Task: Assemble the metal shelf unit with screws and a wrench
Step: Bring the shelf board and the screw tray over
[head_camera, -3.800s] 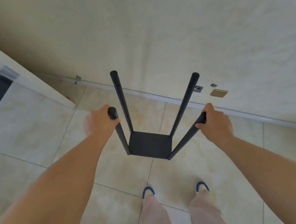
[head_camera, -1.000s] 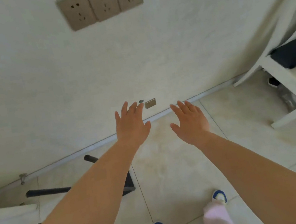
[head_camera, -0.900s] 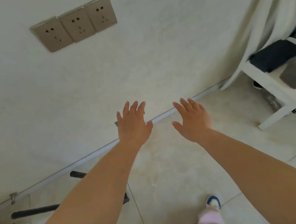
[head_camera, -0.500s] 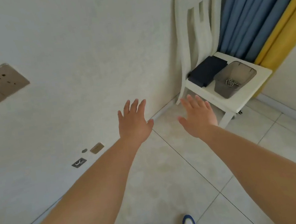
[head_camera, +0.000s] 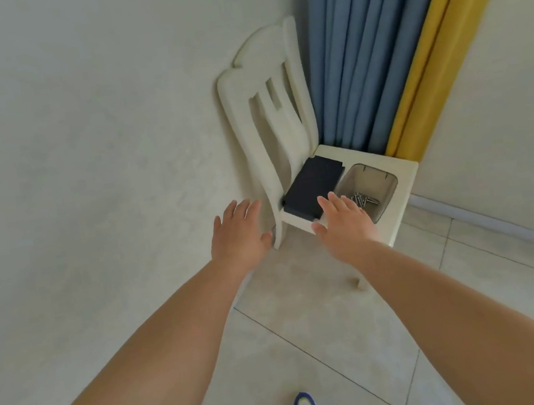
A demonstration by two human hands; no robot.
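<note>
A dark square shelf plate [head_camera: 312,186] lies on the seat of a white chair [head_camera: 397,182]. Beside it on the seat stands a grey translucent tub [head_camera: 371,179] holding several metal screws [head_camera: 364,201]. My right hand [head_camera: 344,222] is stretched out with straight fingers, its tips over the plate's near edge and the tub. My left hand [head_camera: 237,236] is also spread flat, held in front of the chair's back. Neither hand holds anything. The black frame with its posts is out of view.
The chair's slatted back [head_camera: 276,121] leans against the pale wall on the left. Blue and yellow curtains [head_camera: 384,46] hang behind the chair. The floor is pale tile; one of my shoes [head_camera: 303,403] shows at the bottom.
I let go of the black frame posts and turned right. The chair with the plate and tub has come closer, and both spread hands now reach it.
</note>
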